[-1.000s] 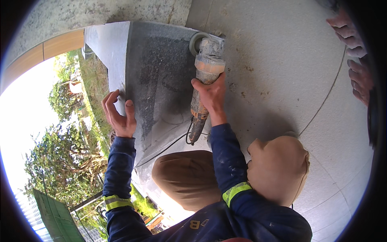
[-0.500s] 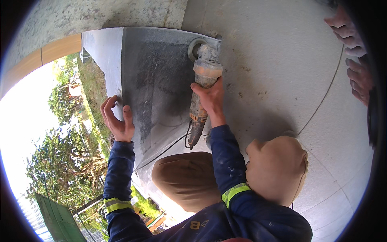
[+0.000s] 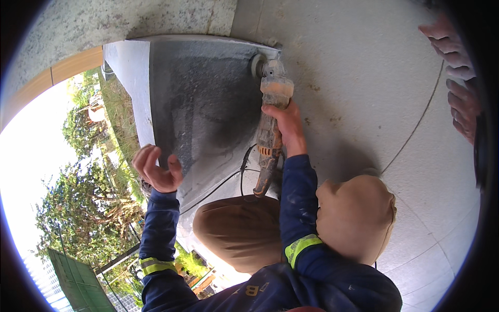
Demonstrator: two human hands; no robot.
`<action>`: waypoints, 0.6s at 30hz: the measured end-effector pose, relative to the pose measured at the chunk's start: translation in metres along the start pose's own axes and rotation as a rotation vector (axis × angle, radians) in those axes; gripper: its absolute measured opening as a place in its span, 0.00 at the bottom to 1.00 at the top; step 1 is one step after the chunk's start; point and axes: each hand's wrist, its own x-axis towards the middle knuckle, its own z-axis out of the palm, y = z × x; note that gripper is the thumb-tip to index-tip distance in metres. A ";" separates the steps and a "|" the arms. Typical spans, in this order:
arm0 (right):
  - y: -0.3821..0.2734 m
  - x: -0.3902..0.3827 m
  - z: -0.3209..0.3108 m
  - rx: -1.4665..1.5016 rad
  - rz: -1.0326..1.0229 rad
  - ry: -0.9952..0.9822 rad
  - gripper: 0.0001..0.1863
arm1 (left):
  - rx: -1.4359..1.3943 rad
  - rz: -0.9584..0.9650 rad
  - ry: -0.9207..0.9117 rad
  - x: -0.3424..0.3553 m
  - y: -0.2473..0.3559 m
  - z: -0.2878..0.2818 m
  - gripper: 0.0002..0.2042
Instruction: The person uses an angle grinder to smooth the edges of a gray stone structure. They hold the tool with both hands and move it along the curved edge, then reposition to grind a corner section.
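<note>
My right hand [image 3: 289,125] is wrapped round the body of a dusty angle grinder [image 3: 270,125]. Its round disc [image 3: 257,66] sits at the upper right corner of a dark grey, dust-covered surface [image 3: 208,99]; whether the disc touches it I cannot tell. A black cord [image 3: 210,193] trails from the grinder's tail toward the lower left. Beside the pale edge strip [image 3: 144,99] of the dark surface, my left hand [image 3: 160,170] is raised with its fingers loosely bent and apart, holding nothing.
Light grey wall or floor [image 3: 364,83] spreads to the right, with another person's fingers or toes [image 3: 460,62] at its far rim. My bent knees [image 3: 239,229] are close below the grinder. Plants [image 3: 86,203] and a green panel [image 3: 78,278] are outside at left.
The grinder and my right hand have shifted slightly right and down. My left hand has moved down and a little right, away from the pale edge.
</note>
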 end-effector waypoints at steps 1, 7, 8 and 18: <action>0.003 0.001 -0.003 0.057 0.009 0.000 0.26 | -0.173 0.000 -0.022 -0.007 0.022 0.007 0.16; 0.025 0.006 -0.013 0.334 0.106 -0.064 0.25 | -0.740 -1.063 -0.771 -0.039 0.145 0.079 0.33; 0.025 0.005 -0.011 0.329 0.098 -0.049 0.26 | -0.750 -1.064 -0.811 -0.038 0.151 0.084 0.34; 0.019 0.005 0.006 0.198 -0.047 0.055 0.29 | -0.545 -1.191 -0.777 -0.041 0.171 0.108 0.38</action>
